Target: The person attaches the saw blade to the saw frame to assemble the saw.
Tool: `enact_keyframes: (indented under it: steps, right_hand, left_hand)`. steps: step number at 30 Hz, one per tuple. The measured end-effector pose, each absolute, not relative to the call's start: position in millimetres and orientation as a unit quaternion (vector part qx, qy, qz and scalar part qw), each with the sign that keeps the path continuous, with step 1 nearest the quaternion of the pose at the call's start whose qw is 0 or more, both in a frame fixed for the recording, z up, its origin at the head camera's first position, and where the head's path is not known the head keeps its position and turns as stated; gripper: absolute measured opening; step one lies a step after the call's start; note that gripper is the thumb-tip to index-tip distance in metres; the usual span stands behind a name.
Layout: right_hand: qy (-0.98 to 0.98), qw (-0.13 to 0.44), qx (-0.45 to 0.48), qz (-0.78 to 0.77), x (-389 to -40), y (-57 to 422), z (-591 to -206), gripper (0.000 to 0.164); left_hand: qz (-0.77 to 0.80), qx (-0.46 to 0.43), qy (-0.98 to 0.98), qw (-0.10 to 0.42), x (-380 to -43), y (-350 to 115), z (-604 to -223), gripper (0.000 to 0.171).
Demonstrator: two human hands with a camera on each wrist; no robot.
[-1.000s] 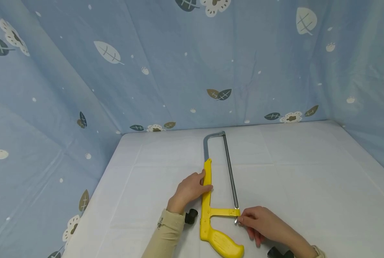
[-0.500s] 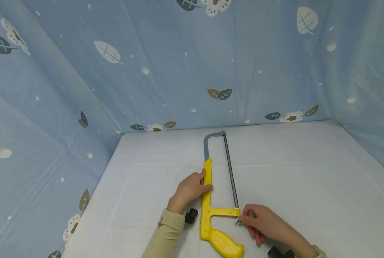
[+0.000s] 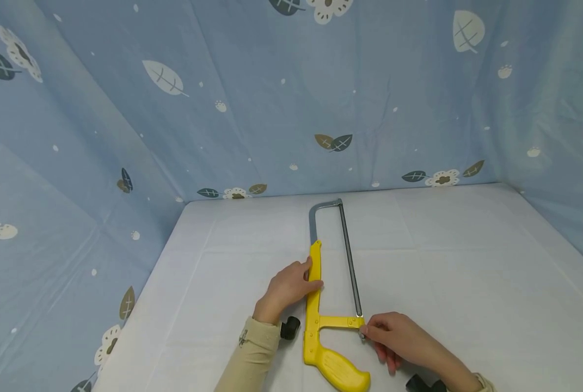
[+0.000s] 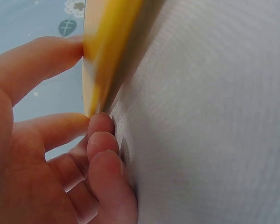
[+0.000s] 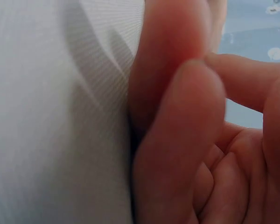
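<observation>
A yellow-handled hacksaw (image 3: 312, 310) lies flat on the white cloth, its grey bow at the far end and its blade (image 3: 350, 261) on the right side. My left hand (image 3: 286, 288) holds the yellow frame between thumb and fingers; the left wrist view shows the frame's edge (image 4: 114, 46) against the fingertips. At the near end of the blade, my right hand (image 3: 394, 337) pinches the small metal wing nut (image 3: 362, 336) below the yellow crossbar. Fingers mostly hide that nut. In the right wrist view the curled fingers (image 5: 177, 135) rest against the cloth and the nut cannot be seen.
White cloth (image 3: 467, 272) covers the table around the saw. A blue patterned curtain (image 3: 252, 109) hangs along the back and the sides. Black wrist-camera parts (image 3: 290, 329) sit by each wrist, close to the cloth.
The right thumb and fingers shift slightly at the wing nut, which has turned and shows at a different angle. The left hand and the saw stay in place.
</observation>
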State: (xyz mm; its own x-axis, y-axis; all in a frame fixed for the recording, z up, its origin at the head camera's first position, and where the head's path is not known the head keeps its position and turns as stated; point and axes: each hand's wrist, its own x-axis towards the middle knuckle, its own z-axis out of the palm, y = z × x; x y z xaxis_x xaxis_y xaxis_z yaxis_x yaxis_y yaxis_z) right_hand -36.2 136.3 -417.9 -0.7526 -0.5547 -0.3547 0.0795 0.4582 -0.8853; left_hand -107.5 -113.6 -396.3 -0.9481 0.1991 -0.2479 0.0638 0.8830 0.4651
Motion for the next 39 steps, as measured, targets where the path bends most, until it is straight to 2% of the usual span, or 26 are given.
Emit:
enact_keyframes:
  steps: [29,39]
  right_hand:
    - [0.795,0.319,-0.165,-0.489,-36.0,136.0,-418.4,0.030]
    - [0.810,0.296,-0.153,-0.483,-36.2,136.8,-418.7,0.032]
  left_hand:
    - [0.238,0.067,0.958,0.144,-107.9,-114.5,-398.0,0.071]
    - [0.241,0.065,0.957,0.147,-108.1,-114.1,-397.9,0.071]
